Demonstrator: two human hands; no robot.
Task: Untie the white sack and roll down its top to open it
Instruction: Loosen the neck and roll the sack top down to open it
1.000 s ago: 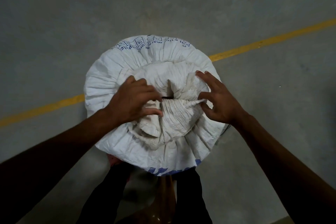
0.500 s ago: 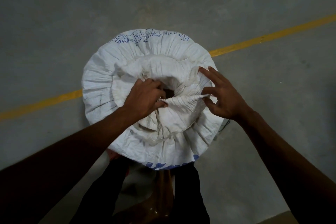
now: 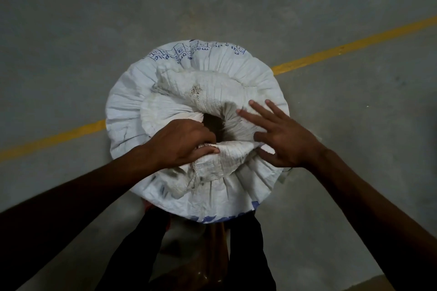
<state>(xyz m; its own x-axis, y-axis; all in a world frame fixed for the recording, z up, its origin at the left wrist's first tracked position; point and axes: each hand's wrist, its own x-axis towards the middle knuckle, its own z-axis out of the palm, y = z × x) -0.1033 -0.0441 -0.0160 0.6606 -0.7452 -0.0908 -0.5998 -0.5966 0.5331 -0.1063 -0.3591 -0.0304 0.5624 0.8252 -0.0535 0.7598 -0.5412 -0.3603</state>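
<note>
A white woven sack with blue print stands on the floor right below me, seen from above. Its crumpled top is loose, and a small dark opening shows in the middle. My left hand pinches the near edge of the sack's mouth, fingers curled over the cloth. My right hand lies on the right side of the mouth with fingers spread, its thumb pressed against the same near fold.
The grey concrete floor surrounds the sack. A yellow painted line crosses it diagonally behind the sack. My dark trouser legs stand close against the sack's near side.
The sack's mouth has widened from a slit to a visible dark hole. My left hand has shifted toward the near edge, and my right hand's fingers have spread wider.
</note>
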